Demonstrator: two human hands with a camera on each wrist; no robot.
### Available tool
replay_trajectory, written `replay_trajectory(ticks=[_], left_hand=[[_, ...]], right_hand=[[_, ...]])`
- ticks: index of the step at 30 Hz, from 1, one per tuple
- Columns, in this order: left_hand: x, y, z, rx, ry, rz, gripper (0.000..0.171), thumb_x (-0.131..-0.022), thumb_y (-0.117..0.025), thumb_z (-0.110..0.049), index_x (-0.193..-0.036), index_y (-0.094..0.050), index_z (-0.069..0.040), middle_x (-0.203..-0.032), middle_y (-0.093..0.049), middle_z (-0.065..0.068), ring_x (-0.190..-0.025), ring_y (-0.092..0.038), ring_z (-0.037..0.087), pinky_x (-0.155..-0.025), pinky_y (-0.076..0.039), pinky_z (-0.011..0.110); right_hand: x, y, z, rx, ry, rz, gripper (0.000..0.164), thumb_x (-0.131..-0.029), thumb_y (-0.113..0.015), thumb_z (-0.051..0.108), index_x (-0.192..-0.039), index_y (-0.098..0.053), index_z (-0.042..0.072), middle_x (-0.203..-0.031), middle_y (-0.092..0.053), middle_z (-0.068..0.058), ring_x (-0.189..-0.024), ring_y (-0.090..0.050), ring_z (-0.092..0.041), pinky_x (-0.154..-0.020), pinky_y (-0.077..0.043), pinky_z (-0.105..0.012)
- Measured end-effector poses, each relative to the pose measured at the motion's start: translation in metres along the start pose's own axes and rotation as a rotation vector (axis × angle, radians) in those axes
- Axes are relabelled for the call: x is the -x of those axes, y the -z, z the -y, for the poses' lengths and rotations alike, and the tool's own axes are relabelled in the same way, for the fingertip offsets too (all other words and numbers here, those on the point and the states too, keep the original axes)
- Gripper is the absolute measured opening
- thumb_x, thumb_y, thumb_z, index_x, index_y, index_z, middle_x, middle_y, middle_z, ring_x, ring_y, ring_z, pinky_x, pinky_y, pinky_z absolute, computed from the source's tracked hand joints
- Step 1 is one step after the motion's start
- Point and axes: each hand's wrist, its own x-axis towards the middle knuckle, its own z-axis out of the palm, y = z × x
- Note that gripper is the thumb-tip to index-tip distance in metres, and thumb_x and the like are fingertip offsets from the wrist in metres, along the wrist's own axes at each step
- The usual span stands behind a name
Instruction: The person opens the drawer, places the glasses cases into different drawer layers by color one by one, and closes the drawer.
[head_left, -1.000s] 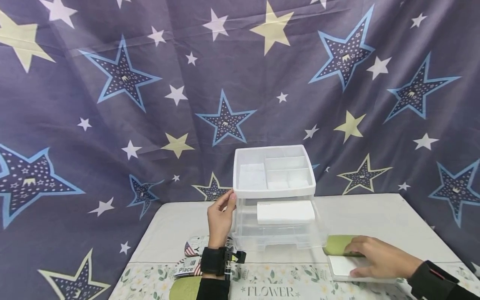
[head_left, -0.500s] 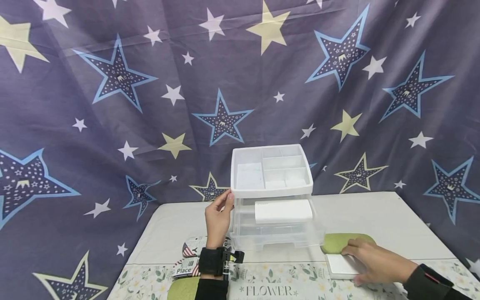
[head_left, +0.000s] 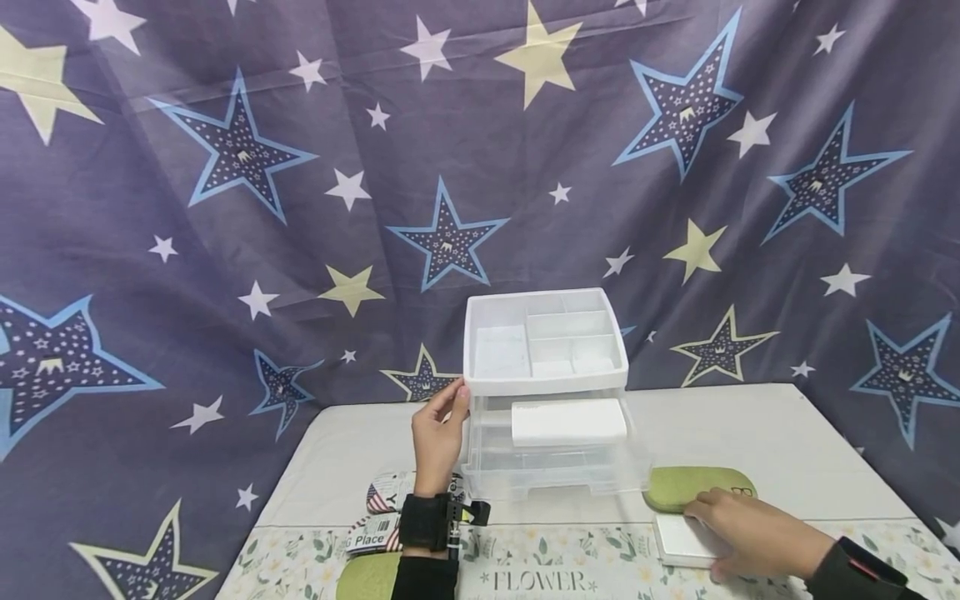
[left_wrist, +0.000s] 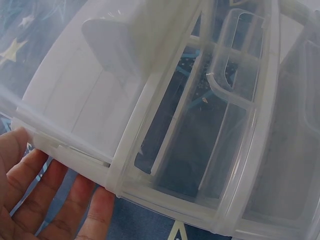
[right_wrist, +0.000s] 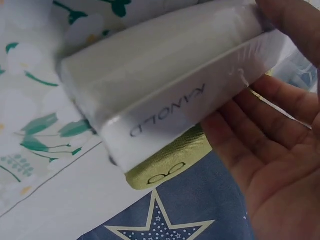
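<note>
In the head view a clear plastic storage drawer unit [head_left: 555, 479] with a white compartment tray [head_left: 546, 385] on top stands mid-table. A white box [head_left: 568, 422] shows inside it. My left hand [head_left: 438, 437] holds the unit's left side, thumb near the tray's front corner; the left wrist view has the fingertips [left_wrist: 102, 197] along its pale rim. At the right, my right hand [head_left: 765, 533] grips a flat white box [head_left: 684, 537] between thumb and fingers. The right wrist view shows this box is film-wrapped and lettered KANOLD [right_wrist: 167, 110]; the hand covers one end.
A green glasses case [head_left: 701, 486] lies just behind the white box. Left of the unit are two printed pouches [head_left: 390, 492] and another green case [head_left: 369, 577], partly behind the left forearm. A floral mat [head_left: 577, 546] covers the table's front; a star-patterned cloth [head_left: 337, 192] hangs behind.
My right hand has shifted from lying over the white box to gripping its right part, showing more of the green glasses case. My left hand stays at the drawer unit; the head view shifted slightly.
</note>
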Motion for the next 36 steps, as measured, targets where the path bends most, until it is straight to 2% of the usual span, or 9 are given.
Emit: replay_trajectory(ticks=[4,16,20,28,32,36], left_hand=[[0.002,0.000,-0.004,-0.012,-0.014,0.008,0.032,-0.100,-0.069,-0.010,-0.128,-0.068,0.006,-0.127,-0.068,0.021,-0.114,-0.067,0.035,-0.086,-0.060,0.026],[0.002,0.003,-0.005,0.010,0.000,0.006,0.030,-0.099,-0.070,-0.010,-0.126,-0.070,0.002,-0.127,-0.069,0.019,-0.114,-0.067,0.034,-0.086,-0.060,0.026],[0.001,0.003,-0.004,0.016,0.000,0.007,0.030,-0.099,-0.070,-0.010,-0.126,-0.070,0.002,-0.127,-0.069,0.019,-0.115,-0.067,0.034,-0.086,-0.060,0.025],[0.001,0.002,-0.004,0.010,0.003,0.002,0.030,-0.099,-0.070,-0.011,-0.126,-0.071,0.002,-0.126,-0.069,0.019,-0.114,-0.068,0.034,-0.085,-0.060,0.025],[0.002,0.003,-0.005,0.015,0.003,0.000,0.031,-0.099,-0.070,-0.011,-0.126,-0.070,0.004,-0.126,-0.069,0.019,-0.113,-0.068,0.034,-0.085,-0.060,0.024],[0.001,0.003,-0.005,0.011,0.003,0.001,0.031,-0.099,-0.070,-0.012,-0.126,-0.070,0.003,-0.127,-0.069,0.019,-0.113,-0.068,0.034,-0.085,-0.060,0.024]], right_hand=[[0.001,-0.002,0.001,-0.005,-0.032,0.014,0.069,-0.072,-0.090,0.044,-0.122,-0.067,0.002,-0.110,-0.067,-0.007,-0.101,-0.065,-0.027,-0.085,-0.057,-0.049],[-0.002,0.010,0.001,-0.077,-0.005,0.031,0.070,-0.073,-0.090,0.045,-0.123,-0.068,0.002,-0.116,-0.069,-0.008,-0.107,-0.065,-0.027,-0.089,-0.057,-0.047],[-0.004,0.021,0.003,-0.084,0.004,0.021,0.068,-0.073,-0.090,0.044,-0.122,-0.068,0.001,-0.117,-0.068,-0.010,-0.106,-0.064,-0.028,-0.087,-0.058,-0.045],[-0.013,0.054,-0.003,-0.152,-0.012,0.067,0.062,-0.074,-0.091,0.038,-0.121,-0.069,0.004,-0.107,-0.067,0.002,-0.089,-0.058,-0.004,-0.067,-0.055,-0.029],[-0.016,0.071,-0.007,-0.115,0.004,0.011,0.062,-0.072,-0.091,0.040,-0.119,-0.069,0.005,-0.104,-0.066,0.005,-0.086,-0.057,-0.003,-0.067,-0.054,-0.029],[-0.020,0.090,-0.011,-0.082,0.010,-0.032,0.065,-0.074,-0.090,0.044,-0.120,-0.068,0.004,-0.107,-0.067,0.001,-0.089,-0.059,-0.007,-0.067,-0.053,-0.029]])
